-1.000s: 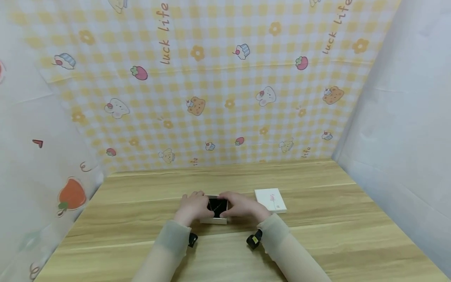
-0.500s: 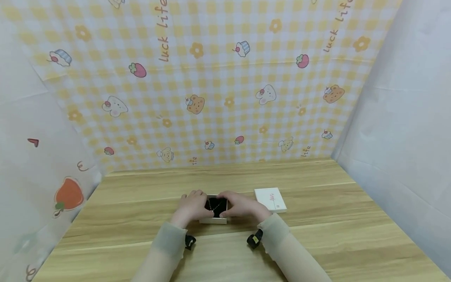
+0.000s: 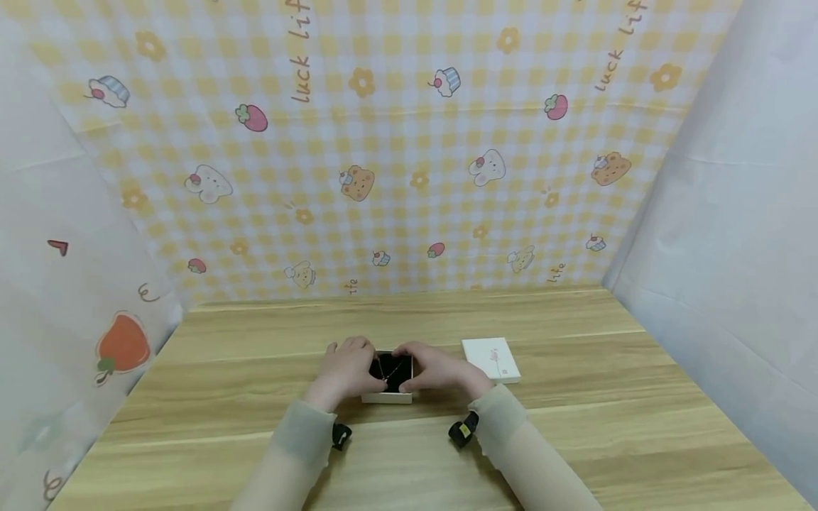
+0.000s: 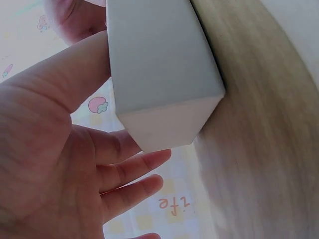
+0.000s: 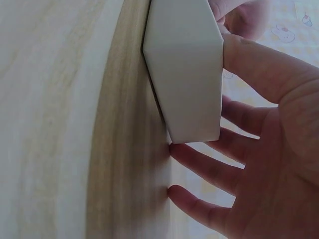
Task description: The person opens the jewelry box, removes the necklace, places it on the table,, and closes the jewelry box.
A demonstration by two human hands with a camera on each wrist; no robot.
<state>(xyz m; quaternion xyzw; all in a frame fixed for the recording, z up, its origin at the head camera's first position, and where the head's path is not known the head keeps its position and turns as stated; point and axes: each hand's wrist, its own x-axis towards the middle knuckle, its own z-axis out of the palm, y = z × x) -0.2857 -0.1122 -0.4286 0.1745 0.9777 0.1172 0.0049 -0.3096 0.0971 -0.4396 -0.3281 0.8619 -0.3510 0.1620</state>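
Observation:
A small white jewellery box point(image 3: 387, 399) stands on the table with a black insert point(image 3: 399, 365) inside. On that insert lies a thin necklace point(image 3: 393, 372) in a V shape. My left hand point(image 3: 345, 369) is over the box's left end, its thumb across the top and its other fingers spread past the far side. Over the right end, my right hand point(image 3: 437, 369) mirrors it, thumb at the near edge and index finger at the far one. Both thumbs touch the box's top in the wrist views; the box's white wall point(image 4: 159, 59) hides some fingertips.
To the right on the wooden table point(image 3: 607, 383) lies a white square lid point(image 3: 491, 359) with a pink flower print. A yellow checked cloth point(image 3: 409, 142) hangs behind, with white cloth at both sides. Each wrist wears a black camera point(image 3: 463, 430).
My left hand has shifted slightly left, uncovering more of the black insert and the necklace. The right hand stays almost in place, and the head view has tilted a little.

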